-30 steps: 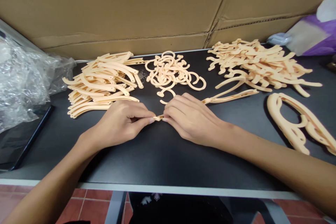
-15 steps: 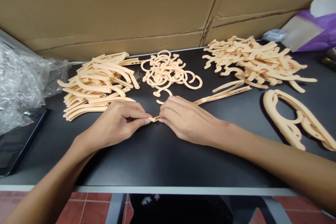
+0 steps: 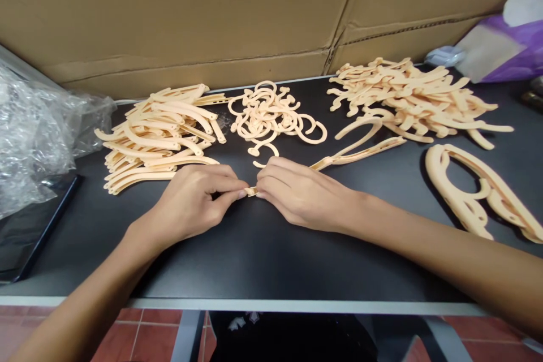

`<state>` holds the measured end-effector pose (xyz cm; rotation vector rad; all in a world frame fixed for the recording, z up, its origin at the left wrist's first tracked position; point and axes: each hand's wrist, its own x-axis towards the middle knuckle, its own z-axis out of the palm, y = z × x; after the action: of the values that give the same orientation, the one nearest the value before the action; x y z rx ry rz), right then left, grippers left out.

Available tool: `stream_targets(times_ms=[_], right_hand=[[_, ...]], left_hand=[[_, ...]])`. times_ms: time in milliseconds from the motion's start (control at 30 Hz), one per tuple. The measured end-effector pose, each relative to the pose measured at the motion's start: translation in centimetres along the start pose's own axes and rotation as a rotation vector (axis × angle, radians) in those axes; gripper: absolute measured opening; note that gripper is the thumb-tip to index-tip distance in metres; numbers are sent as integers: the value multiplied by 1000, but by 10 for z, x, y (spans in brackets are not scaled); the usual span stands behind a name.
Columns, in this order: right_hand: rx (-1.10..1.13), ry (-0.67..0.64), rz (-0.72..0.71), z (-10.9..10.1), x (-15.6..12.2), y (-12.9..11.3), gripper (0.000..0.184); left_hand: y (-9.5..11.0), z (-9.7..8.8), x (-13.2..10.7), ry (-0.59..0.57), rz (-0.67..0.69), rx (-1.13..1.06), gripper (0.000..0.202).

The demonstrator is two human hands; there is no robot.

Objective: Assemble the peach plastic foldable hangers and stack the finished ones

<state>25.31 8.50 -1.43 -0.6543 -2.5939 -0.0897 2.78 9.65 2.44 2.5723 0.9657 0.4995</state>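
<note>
Both my hands are on one peach plastic folding hanger [image 3: 360, 153], low over the black table. The fingertips of my left hand [image 3: 195, 195] pinch its left end. Fingers of my right hand [image 3: 303, 193] wrap over its middle and hide most of it. Beyond the right hand its long arm and a curved hook stick out to the right. Just past my fingers lies a pile of peach hooks [image 3: 271, 119]. A heap of curved hanger arms [image 3: 165, 130] sits behind my left hand.
At the back right is a heap of wavy hanger arms [image 3: 407, 96]. A folded hanger [image 3: 462, 192] lies on the right of the table [image 3: 280, 266]. Clear plastic wrap [image 3: 38, 130] and a dark flat device [image 3: 29, 237] are at left. Cardboard [image 3: 190, 11] stands along the back.
The hanger has turned in my hands, so its hook and long arm are spread further apart. My left hand has shifted slightly to the right.
</note>
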Motion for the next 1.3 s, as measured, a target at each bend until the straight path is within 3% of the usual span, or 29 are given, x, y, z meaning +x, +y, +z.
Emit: stream_targets(times_ms=[333,600,933,1167,1233,1300], right_hand=[[0,68,92,5,-2,-3,27],[-40,179,132,2,-3,-2,24],[-138,300,127,-3,1,-4,17],[-154,532,57,-16,1,-9,7],[-52,572,116,-16,0,-9,8],[139,604,267,-14,1,-7,10]], left_hand=[[5,7,-7,106,124,285,22],[-1,13,-1,258,120,118,12],[-6,6,0,289,29,16,14],[-14,-1,-1,577,-62,44,12],[-18,-2,-2,666,-100,49,11],[-22,-3,-2,738,-138,25,10]])
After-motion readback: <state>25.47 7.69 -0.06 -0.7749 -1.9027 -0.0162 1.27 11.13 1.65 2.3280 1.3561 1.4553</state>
